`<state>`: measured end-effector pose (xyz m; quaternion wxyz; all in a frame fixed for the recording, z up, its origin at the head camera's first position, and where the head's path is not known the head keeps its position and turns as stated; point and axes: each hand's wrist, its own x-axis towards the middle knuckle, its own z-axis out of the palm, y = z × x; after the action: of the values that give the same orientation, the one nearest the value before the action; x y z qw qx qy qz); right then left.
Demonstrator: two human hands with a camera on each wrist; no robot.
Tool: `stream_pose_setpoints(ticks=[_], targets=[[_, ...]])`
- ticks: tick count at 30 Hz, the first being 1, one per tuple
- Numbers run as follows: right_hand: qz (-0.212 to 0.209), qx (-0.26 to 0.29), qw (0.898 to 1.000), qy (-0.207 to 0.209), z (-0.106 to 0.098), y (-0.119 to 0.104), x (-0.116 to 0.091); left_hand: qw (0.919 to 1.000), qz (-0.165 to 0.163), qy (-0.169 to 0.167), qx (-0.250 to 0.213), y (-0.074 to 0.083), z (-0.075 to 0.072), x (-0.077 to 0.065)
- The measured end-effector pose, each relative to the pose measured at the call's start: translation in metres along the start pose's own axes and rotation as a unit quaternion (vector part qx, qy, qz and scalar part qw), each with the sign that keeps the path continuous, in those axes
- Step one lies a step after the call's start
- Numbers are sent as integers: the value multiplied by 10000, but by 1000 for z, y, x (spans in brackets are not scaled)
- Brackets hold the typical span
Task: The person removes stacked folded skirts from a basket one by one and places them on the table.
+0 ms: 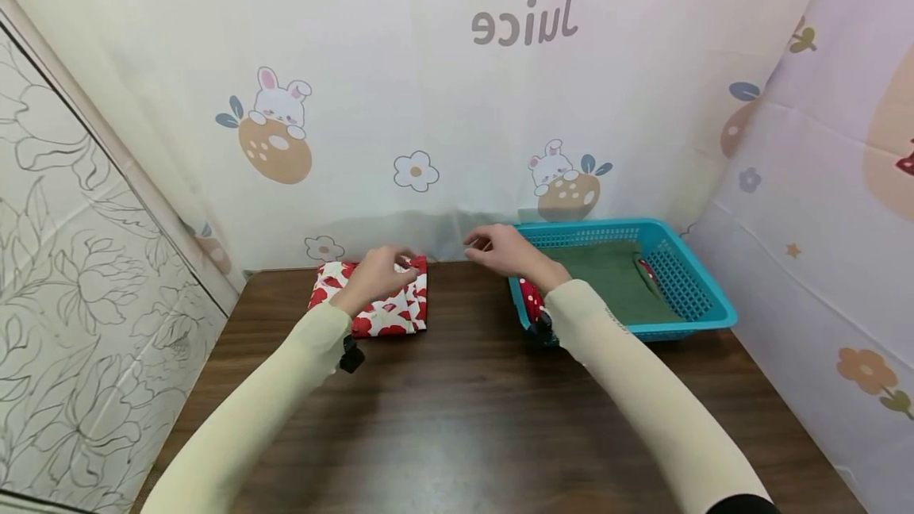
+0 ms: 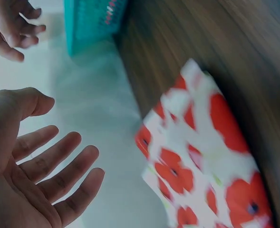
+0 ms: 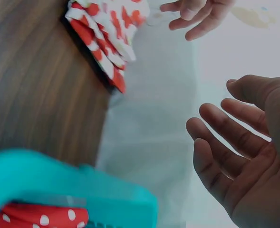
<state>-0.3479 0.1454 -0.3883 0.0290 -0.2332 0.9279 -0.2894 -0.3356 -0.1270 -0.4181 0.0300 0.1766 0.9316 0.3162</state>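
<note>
Fingers of the left hand are loosely bent and spread apart, and those of the right hand are likewise slack and parted. From where I stand, the left hand hangs over a folded cloth, white with red flowers, which lies at the back of the wooden table, on the left. That hand hides part of the cloth's upper side.

Across from it, the right hand is in the air just off the left end of a turquoise basket. Its forearm crosses the basket's near left corner, and the rim stands up around what lies inside: a green cloth spread over much of the bottom, and a red cloth with white dots tucked at the left end, partly covered by the arm.

Close behind the table hangs a pale sheet printed with rabbits and flowers. To the left stands a panel of outlined blossoms. Each wrist bears something small and black.
</note>
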Motion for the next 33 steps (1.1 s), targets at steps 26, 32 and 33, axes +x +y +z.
stream_pose_setpoints(ticks=[26,32,33], targets=[[540,482,9724,2220,-66,80,-77,9855,1131,685,-1067,122,24,43],[674,320,9622,2619,-82,99,-92,9797,1307,728,-1333,145,43,53],[696,317,9610,2658,-85,102,-94,9790,1314,722,-1380,149,46,55]])
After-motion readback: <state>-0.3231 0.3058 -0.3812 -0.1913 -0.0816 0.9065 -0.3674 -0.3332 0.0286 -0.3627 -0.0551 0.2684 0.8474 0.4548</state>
